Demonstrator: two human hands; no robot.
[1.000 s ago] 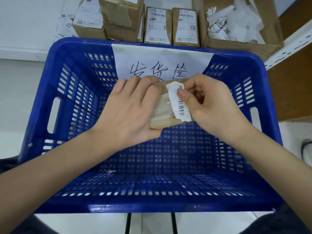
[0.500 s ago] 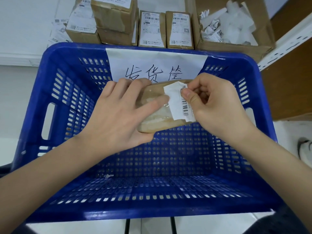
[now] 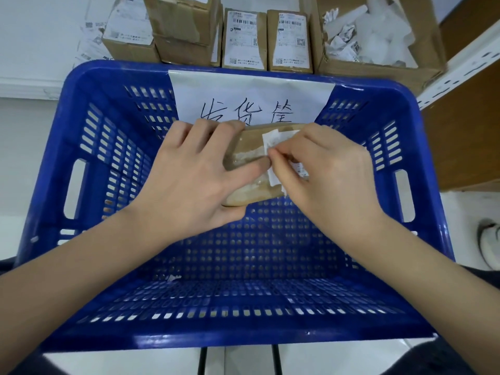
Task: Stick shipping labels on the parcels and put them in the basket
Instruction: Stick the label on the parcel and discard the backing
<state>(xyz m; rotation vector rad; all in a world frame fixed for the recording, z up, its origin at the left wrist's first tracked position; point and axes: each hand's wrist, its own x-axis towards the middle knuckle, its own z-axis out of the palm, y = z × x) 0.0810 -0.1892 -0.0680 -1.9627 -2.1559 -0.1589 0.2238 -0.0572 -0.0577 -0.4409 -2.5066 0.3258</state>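
Your left grip (image 3: 189,180): curled round brown parcel (image 3: 251,163), held above blue basket (image 3: 81,147). Your right grip (image 3: 324,171): fingertips pinch white shipping label (image 3: 273,139) on parcel top. Labelled boxes (image 3: 244,41) beyond basket.

A white surface (image 3: 40,36) runs across the top left, its front edge a pale ledge. Below it lies a light grey floor (image 3: 24,158). At the upper right a white slotted metal rail (image 3: 460,69) slants past a brown wooden panel (image 3: 465,136). The light is even and cool, without hard shadows. Two dark bars (image 3: 203,359) stand against the pale floor at the bottom edge.
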